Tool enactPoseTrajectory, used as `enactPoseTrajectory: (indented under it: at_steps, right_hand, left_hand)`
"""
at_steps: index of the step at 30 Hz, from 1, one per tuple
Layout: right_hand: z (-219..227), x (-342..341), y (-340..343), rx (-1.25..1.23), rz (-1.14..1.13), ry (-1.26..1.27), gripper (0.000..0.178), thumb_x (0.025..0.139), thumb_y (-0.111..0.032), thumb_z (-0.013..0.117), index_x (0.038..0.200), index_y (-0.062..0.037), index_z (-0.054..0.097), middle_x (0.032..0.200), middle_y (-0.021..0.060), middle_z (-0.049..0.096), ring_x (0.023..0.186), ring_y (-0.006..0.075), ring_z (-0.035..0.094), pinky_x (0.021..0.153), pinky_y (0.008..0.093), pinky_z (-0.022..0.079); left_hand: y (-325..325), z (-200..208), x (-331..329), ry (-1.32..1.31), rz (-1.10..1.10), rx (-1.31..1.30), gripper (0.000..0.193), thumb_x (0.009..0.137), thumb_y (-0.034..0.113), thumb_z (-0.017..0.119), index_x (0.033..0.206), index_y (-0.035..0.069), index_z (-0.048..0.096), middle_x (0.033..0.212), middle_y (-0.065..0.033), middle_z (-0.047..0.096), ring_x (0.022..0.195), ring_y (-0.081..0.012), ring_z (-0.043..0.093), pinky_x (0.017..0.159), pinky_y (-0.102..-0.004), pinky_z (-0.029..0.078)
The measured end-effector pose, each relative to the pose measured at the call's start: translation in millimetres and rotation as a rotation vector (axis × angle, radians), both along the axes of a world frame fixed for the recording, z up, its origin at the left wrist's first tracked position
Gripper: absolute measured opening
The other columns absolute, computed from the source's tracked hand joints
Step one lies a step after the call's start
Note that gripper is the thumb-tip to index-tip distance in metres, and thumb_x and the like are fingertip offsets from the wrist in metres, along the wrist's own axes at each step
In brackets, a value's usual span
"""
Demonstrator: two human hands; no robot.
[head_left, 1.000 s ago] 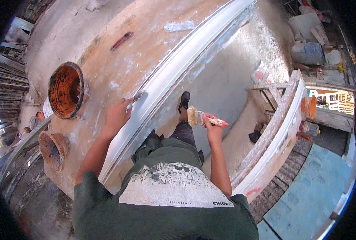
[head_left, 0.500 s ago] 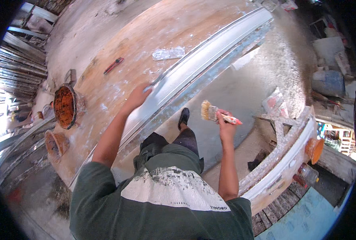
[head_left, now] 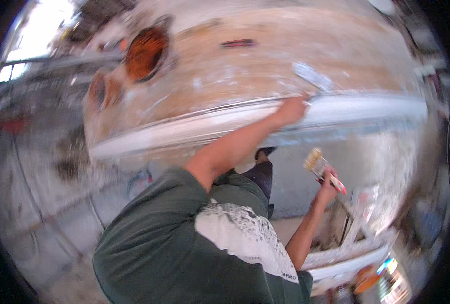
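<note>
A long white moulding strip (head_left: pixel 366 107) lies along the near edge of a stained brown worktable (head_left: pixel 199 66). My left hand (head_left: pixel 292 109) is at the strip's far edge, its fingers closed; a small greyish thing shows at the fingertips, too blurred to name. My right hand (head_left: pixel 328 183) grips a paintbrush (head_left: pixel 317 163) by its handle, with pale bristles pointing up and left. The brush is held off the strip, on the near side of it. Beyond my left hand lies a clear, crumpled plastic piece (head_left: pixel 312 76).
A red and black utility knife (head_left: pixel 237 43) lies on the far part of the table. An orange-stained bucket (head_left: pixel 146 54) and a smaller pot (head_left: pixel 97 91) stand at its left end. Another white-edged bench (head_left: pixel 344 266) is at lower right, with an orange container (head_left: pixel 366 279) beside it.
The view has swung left, so the strip now runs nearly level across it. My left arm reaches farther across my body. My right hand still holds the paintbrush, now tilted more steeply.
</note>
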State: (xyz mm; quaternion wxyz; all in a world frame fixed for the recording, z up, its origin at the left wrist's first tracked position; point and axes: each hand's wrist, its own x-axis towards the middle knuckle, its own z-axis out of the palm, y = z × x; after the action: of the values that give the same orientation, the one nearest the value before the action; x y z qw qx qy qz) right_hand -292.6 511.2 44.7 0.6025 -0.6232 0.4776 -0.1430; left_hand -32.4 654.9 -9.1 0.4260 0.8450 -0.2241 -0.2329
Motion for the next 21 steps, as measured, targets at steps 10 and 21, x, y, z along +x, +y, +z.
enactPoseTrajectory:
  at_steps: [10,21]
  right_hand:
    - [12.3,1.9,110.1,-0.064,0.12,0.002,0.026,0.088,-0.021,0.069,0.105,-0.0034,0.065,0.096,0.0057,0.066,0.081,0.0123,0.062,0.059,0.0255,0.05]
    - [51.1,15.9,332.4,-0.066,0.318,0.02,0.022,0.088,-0.02,0.069,0.101,-0.003,0.067,0.092,0.0052,0.066,0.08,0.0113,0.061,0.063,0.0257,0.05]
  left_hand:
    - [375.6,60.5,-86.9,0.092,0.061,0.267,0.04,0.093,0.033,0.057,0.123,0.007,0.057,0.118,-0.0196,0.062,0.11,-0.037,0.059,0.095,-0.0437,0.046]
    - [662.2,65.9,-109.3,0.159,0.16,0.29,0.039,0.094,0.028,0.058,0.122,0.001,0.058,0.124,-0.0181,0.06,0.118,-0.0302,0.055,0.102,-0.0392,0.04]
